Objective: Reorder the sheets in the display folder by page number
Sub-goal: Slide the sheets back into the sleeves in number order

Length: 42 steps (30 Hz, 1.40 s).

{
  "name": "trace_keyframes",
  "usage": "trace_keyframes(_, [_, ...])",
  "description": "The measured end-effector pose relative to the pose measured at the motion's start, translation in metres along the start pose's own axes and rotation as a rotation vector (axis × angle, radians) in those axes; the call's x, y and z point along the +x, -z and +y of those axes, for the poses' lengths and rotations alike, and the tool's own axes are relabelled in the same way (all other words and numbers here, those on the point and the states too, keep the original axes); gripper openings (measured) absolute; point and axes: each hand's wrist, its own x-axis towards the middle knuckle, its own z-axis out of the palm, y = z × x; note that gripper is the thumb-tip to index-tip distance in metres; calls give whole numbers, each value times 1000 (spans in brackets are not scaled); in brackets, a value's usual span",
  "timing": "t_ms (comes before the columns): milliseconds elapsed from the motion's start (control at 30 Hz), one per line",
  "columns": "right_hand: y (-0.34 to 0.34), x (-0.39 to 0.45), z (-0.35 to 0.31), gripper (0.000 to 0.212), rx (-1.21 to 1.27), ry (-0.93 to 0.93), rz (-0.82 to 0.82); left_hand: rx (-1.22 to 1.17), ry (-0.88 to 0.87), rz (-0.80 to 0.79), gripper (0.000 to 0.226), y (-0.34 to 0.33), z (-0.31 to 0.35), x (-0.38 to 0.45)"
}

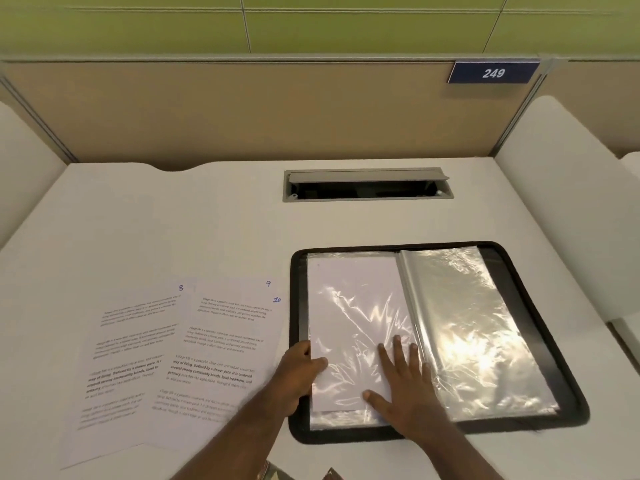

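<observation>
A black display folder (540,327) lies open on the white desk, clear plastic sleeves on both sides. In its left sleeve sits a white sheet (349,306), blank side up. My left hand (298,372) pinches that sheet's lower left edge at the sleeve's opening. My right hand (405,379) lies flat, fingers spread, on the left sleeve near the spine. Left of the folder lie loose printed sheets: one marked 8 (128,344), one marked 9 peeking from under one marked 10 (221,348).
An open grey cable hatch (367,185) is set into the desk behind the folder. A beige partition with a blue plate reading 249 (493,72) closes the back. White side panels stand at left and right.
</observation>
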Motion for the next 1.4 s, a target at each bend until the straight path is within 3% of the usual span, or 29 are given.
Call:
trace_keyframes(267, [-11, -2, 0, 96, -119, 0, -67, 132, -89, 144, 39, -8, -19, -16])
trace_keyframes(567, [3, 1, 6, 115, -155, 106, -142, -240, 111, -11, 17, -9, -34, -37])
trace_keyframes(800, [13, 0, 10, 124, -33, 146, -166, -297, 85, 45, 20, -14, -31, -49])
trace_keyframes(967, [12, -2, 12, 118, -5, 156, -164, -311, 56, 130, 21, -20, -27, -51])
trace_keyframes(1067, [10, -1, 14, 109, -43, 172, -152, -40, -13, 300, 12, -19, -32, -40])
trace_keyframes(1233, [-3, -5, 12, 90, -118, 174, -114, 503, -368, 561, 39, -19, -40, -32])
trace_keyframes(1333, [-21, -5, 3, 82, -156, 222, -71, 969, -525, 511, 46, -23, -46, -31])
trace_keyframes(1400, [-14, -10, -12, 82, -122, 222, -68, 1042, -476, 429, 46, -22, -46, -31])
